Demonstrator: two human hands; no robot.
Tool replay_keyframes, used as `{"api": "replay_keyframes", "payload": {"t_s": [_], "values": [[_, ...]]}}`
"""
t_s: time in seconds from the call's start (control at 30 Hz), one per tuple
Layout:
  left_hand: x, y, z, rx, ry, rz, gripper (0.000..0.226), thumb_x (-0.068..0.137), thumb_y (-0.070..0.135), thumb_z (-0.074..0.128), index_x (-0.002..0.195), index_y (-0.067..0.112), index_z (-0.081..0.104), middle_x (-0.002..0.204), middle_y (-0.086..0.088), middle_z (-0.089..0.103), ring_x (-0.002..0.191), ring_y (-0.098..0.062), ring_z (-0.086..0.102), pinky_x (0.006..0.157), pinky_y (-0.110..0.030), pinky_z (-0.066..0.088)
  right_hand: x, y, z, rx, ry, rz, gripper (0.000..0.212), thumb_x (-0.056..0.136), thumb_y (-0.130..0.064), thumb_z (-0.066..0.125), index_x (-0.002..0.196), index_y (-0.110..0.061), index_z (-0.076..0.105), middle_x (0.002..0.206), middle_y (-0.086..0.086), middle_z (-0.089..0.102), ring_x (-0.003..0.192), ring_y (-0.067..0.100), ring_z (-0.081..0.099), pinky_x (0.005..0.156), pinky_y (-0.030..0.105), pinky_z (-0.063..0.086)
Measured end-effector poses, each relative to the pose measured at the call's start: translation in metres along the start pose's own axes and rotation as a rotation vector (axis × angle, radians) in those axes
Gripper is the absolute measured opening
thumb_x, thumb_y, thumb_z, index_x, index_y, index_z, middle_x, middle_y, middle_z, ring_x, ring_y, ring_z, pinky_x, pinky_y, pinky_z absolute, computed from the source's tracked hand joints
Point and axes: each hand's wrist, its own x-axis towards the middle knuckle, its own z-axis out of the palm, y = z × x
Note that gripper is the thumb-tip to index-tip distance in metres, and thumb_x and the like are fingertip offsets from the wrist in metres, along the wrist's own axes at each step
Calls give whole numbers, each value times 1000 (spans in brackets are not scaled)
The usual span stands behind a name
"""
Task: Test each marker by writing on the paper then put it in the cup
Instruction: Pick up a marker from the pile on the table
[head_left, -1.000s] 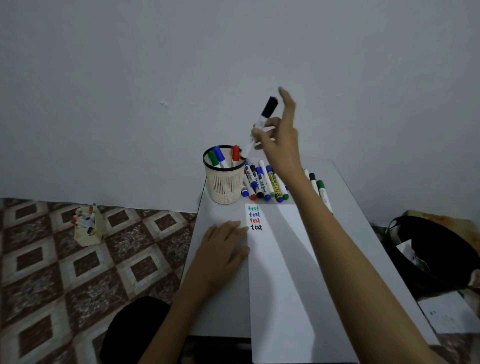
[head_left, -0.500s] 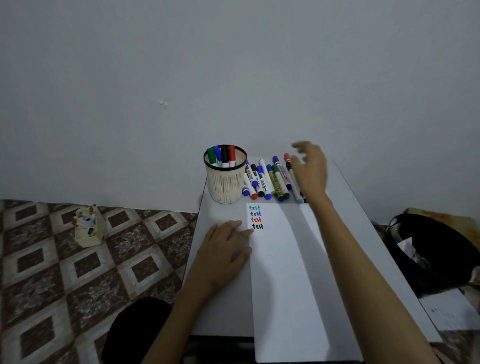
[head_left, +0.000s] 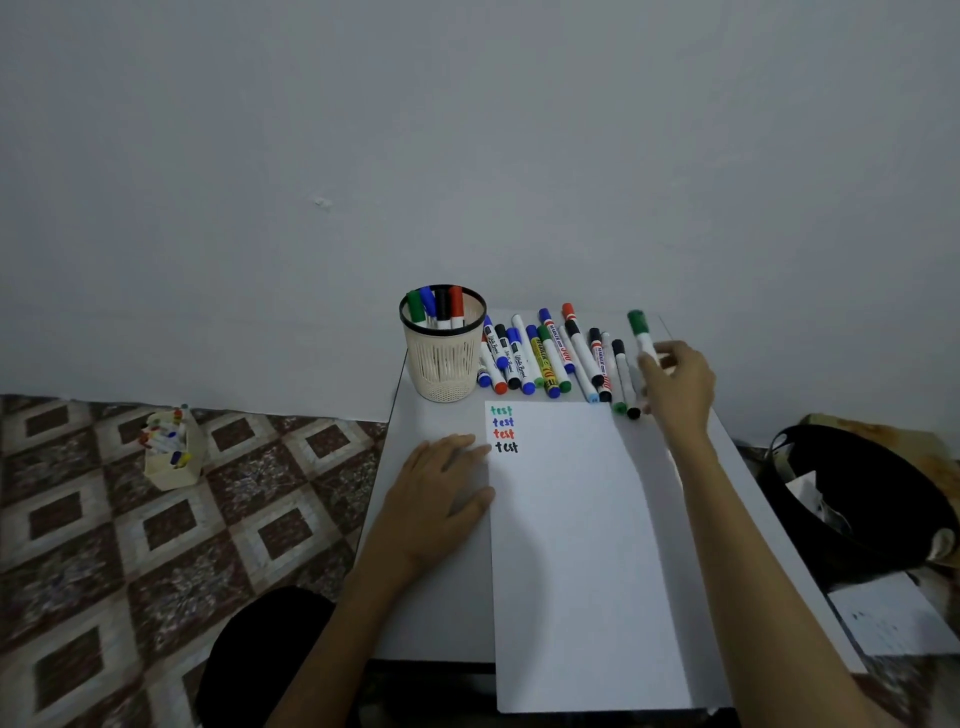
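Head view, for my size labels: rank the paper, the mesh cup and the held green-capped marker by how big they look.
Largest to smallest:
1. paper
2. mesh cup
3. green-capped marker
The right hand hides part of the marker, but the order is clear.

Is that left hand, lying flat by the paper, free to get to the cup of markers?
Probably yes. The left hand rests flat, holding nothing, and only bare tabletop lies between it and the cup just beyond its fingertips.
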Motion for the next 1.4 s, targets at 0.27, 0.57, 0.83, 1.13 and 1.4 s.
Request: {"api": "replay_keyframes", "payload": {"t_s": [0.27, 0.57, 0.83, 1.13, 1.4], "values": [[-1, 12, -9, -282, 114, -96, 72, 84, 58, 43, 144, 23, 25, 143, 8, 36, 128, -4, 34, 103, -24, 32, -57, -52, -5, 87, -968, -154, 19, 73, -9, 80, 88, -6, 68, 74, 6, 72, 58, 18, 63, 49, 17, 48], [-4, 17, -14, -385, 211, -46, 24, 95, 30, 37, 105, 18, 54, 81, 14, 58, 76, 2, 59, 64, -6, 40, -123, -65, 50, 487, -796, 114, 38, 74, -12, 80, 102, 4, 60, 76, 13, 69, 55, 15, 62, 47, 21, 48], [-5, 19, -19, -414, 227, -21, 46, 91, 45, 34, 106, 9, 58, 54, 12, 44, 48, -6, 49, 46, -9, 33, -121, -58, 51, 602, -891, 147, 28, 78, -9, 77, 95, 6, 60, 74, 16, 67, 53, 17, 59, 44, 21, 44], [-6, 17, -19, -440, 265, -37, 40, 90, 45, 40, 107, 15, 60, 51, 11, 49, 44, -5, 47, 45, -10, 32, -120, -56, 54, 664, -922, 165, 24, 80, -6, 75, 95, 4, 60, 78, 19, 65, 57, 19, 58, 47, 22, 45], [-5, 14, -21, -447, 284, -85, 21, 88, 46, 52, 96, 29, 62, 55, -1, 49, 46, -7, 41, 46, -16, 31, -100, -62, 41, 792, -764, 62, 10, 84, -1, 67, 79, -4, 59, 68, 16, 62, 46, 14, 53, 42, 19, 43]]}}
